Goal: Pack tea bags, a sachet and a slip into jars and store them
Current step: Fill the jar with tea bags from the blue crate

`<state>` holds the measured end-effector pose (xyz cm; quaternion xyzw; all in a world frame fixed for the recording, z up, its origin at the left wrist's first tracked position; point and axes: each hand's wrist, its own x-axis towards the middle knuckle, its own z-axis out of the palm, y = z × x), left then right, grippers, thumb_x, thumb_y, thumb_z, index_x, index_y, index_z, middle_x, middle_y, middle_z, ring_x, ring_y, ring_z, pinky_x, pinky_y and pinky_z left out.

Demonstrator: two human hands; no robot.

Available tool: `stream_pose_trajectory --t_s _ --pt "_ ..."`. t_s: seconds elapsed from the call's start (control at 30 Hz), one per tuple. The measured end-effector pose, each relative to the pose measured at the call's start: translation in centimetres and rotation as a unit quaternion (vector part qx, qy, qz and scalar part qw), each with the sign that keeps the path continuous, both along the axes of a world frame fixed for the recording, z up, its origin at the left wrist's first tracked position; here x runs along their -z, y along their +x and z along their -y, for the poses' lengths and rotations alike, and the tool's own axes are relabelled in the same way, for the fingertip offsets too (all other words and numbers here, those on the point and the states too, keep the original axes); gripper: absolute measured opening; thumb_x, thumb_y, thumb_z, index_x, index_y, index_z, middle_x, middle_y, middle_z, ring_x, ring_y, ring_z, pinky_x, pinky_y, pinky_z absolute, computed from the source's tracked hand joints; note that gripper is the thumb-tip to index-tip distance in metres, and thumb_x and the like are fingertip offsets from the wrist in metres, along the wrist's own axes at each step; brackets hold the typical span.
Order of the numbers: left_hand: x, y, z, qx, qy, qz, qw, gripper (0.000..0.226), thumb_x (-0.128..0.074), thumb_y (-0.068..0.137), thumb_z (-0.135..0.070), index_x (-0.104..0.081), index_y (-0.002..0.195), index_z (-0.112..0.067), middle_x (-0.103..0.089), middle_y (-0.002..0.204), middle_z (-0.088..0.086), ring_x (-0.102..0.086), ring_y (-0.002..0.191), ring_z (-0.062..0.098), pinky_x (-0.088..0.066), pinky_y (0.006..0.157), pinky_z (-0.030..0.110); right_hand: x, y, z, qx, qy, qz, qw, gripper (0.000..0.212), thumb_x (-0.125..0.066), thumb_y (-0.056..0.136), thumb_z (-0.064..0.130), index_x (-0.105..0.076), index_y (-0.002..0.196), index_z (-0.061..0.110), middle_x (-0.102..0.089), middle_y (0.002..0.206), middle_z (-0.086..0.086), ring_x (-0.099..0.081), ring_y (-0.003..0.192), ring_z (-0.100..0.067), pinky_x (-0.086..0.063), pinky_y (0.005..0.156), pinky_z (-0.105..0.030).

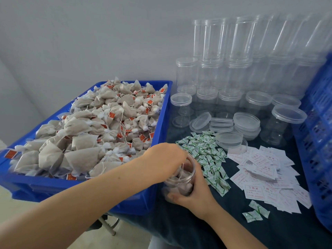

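A clear plastic jar (181, 184) stands open on the dark table beside the blue bin's (158, 123) near right corner, with several tea bags inside. My right hand (195, 191) grips the jar from its right side. My left hand (167, 157) hovers over the jar's mouth with its fingertips inside the opening; what they hold is hidden. The bin is heaped with beige tea bags (86, 133) with red tags. Green-and-white sachets (206, 153) lie in a pile right of the jar. White slips (264, 173) with red print lie farther right.
Stacked clear jars (233, 69) with lids fill the back of the table against the wall. Loose lids (231, 124) lie in front of them. A blue crate (319, 141) stands along the right edge. Two stray sachets (255, 212) lie near the front.
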<state>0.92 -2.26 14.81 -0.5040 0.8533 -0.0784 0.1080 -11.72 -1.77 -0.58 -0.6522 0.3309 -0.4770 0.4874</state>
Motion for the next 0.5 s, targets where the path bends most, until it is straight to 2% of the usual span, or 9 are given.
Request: stream_pose_trajectory --t_s 0.07,0.2,0.27,0.4,0.5 --pt "-0.1 0.0 0.1 -0.005 0.022 -0.005 1.0 0.022 -0.048 0.092 -0.001 -0.035 0.081 -0.017 -0.027 0.067 -0.004 -0.037 0.065 0.02 -0.036 0.06 0.032 -0.1 0.0 0.0 -0.002 -0.003 -0.001 1.0 0.099 -0.088 0.062 0.015 -0.037 0.13 0.065 -0.054 0.127 0.028 -0.058 0.121 -0.002 -0.049 0.09 -0.013" --pt "-0.6 -0.2 0.0 0.004 0.064 -0.014 0.998 0.016 -0.048 0.091 -0.003 -0.046 0.083 -0.016 -0.036 0.072 -0.003 -0.038 0.064 0.014 -0.032 0.058 0.027 -0.2 -0.1 0.0 -0.001 -0.002 -0.002 1.0 0.096 -0.087 0.063 0.013 -0.039 0.131 0.061 -0.056 0.128 0.025 -0.059 0.121 -0.007 -0.051 0.09 -0.018" --pt "-0.6 -0.1 0.1 0.011 0.08 -0.02 0.997 0.019 -0.045 0.09 0.001 -0.05 0.084 -0.016 -0.038 0.071 -0.004 -0.038 0.062 0.013 -0.032 0.059 0.027 -0.1 -0.1 0.0 0.001 0.008 -0.005 1.0 0.097 -0.089 0.062 0.015 -0.038 0.132 0.06 -0.055 0.13 0.021 -0.059 0.122 -0.011 -0.053 0.093 -0.026" --pt "-0.3 0.1 0.6 0.016 0.124 -0.018 0.992 0.022 -0.046 0.087 0.002 -0.066 0.092 -0.003 -0.054 0.082 0.006 -0.044 0.072 0.019 -0.027 0.05 0.023 0.3 -0.1 0.1 0.006 0.019 -0.023 1.0 0.102 -0.091 0.061 0.019 -0.034 0.14 0.049 -0.051 0.137 0.013 -0.059 0.124 -0.017 -0.054 0.097 -0.044" --pt "-0.2 0.3 1.0 0.021 0.161 -0.019 0.987 0.027 -0.046 0.086 -0.001 -0.07 0.097 -0.006 -0.063 0.089 0.009 -0.043 0.073 0.016 -0.026 0.051 0.019 0.6 -0.1 0.2 0.014 0.024 -0.036 0.999 0.105 -0.092 0.061 0.022 -0.031 0.144 0.042 -0.049 0.139 0.01 -0.057 0.126 -0.017 -0.052 0.1 -0.049"
